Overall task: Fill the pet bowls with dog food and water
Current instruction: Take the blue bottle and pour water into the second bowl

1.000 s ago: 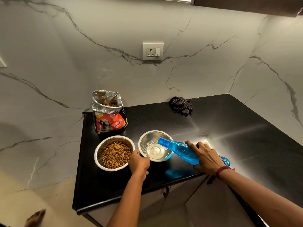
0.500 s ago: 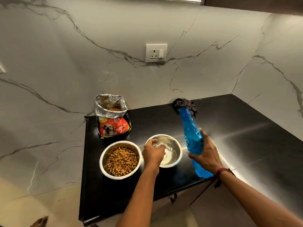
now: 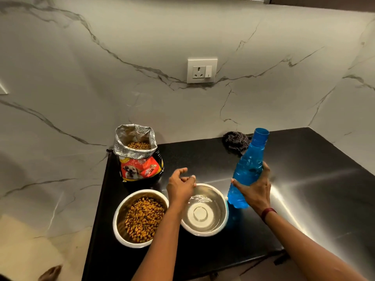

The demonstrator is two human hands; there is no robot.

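**Blue bottle (image 3: 248, 171) being held beside the water bowl (image 3: 215, 197)**

The person's right hand (image 3: 254, 189) is gripping the uncapped bottle around its lower body, keeping it nearly upright just right of the water bowl. Whether its base is touching the black countertop (image 3: 304, 189) cannot be told. The left hand (image 3: 179, 187) is hovering over that bowl's far-left rim, fingers loosely curled and holding nothing. Kibble (image 3: 144, 218) is filling the food bowl (image 3: 119, 218) alongside, and the open dog food bag (image 3: 140, 165) is standing behind it.
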